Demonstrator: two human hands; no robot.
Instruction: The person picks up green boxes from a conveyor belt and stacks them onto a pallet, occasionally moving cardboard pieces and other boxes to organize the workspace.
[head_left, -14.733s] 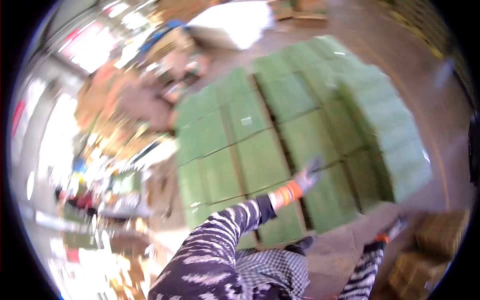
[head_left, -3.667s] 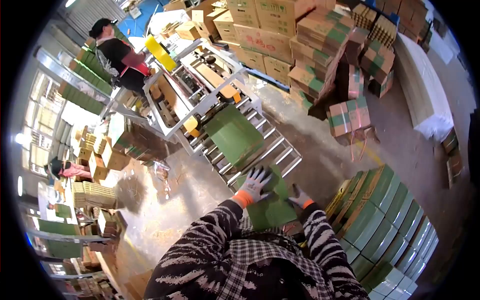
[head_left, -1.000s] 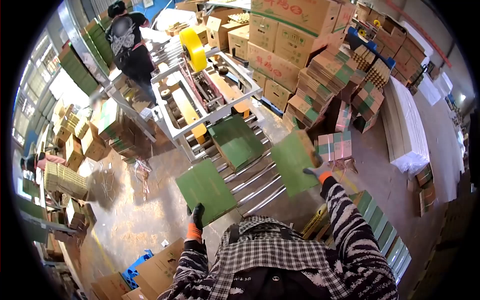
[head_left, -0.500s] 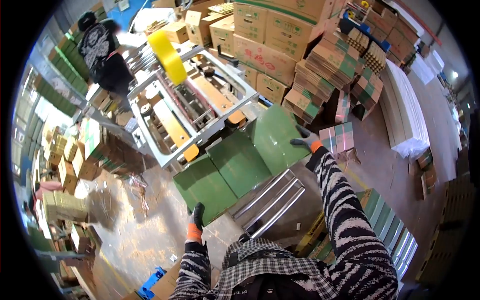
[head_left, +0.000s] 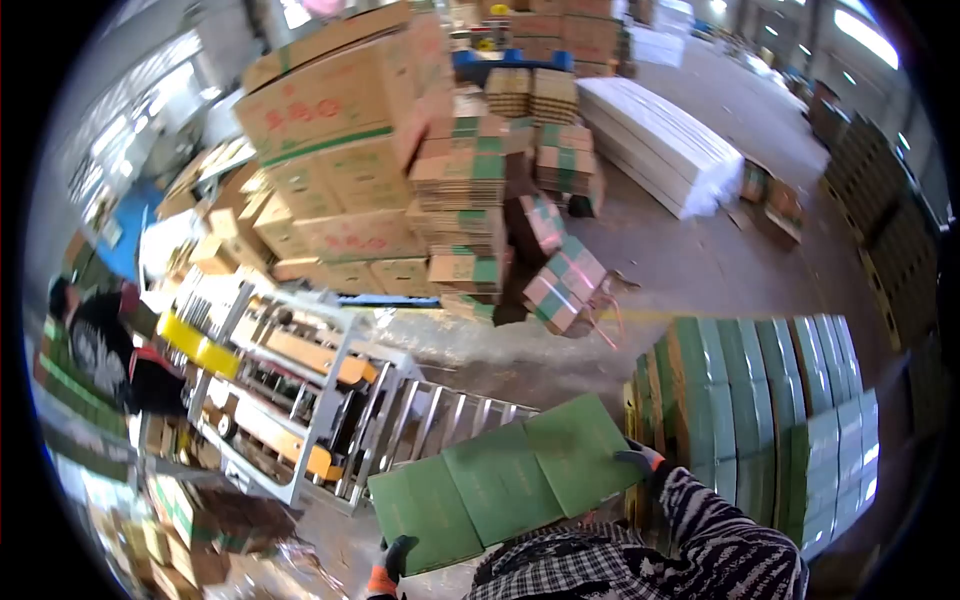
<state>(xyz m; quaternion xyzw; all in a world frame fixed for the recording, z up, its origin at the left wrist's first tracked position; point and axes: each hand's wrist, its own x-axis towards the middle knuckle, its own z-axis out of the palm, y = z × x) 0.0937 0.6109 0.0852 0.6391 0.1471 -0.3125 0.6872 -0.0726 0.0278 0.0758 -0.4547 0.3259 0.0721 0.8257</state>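
Note:
A long green cardboard piece with fold lines spans the space before my body, low in the view. My left hand, in a dark glove with an orange cuff, holds its lower left corner. At the right end, my right hand grips the edge, also gloved. The fingers of both hands are partly hidden by the board. Beyond the board runs a roller conveyor, joined to a metal-framed machine with a yellow bar.
Stacked green bundles stand close on the right. Flattened cartons and large boxes rise ahead. A long white wrapped stack lies farther back. At the far left, a person stands beside the machine.
The view has turned to the right, bringing the green bundles fully into sight and shifting the machine left. The green board is still in both hands, now nearer my body.

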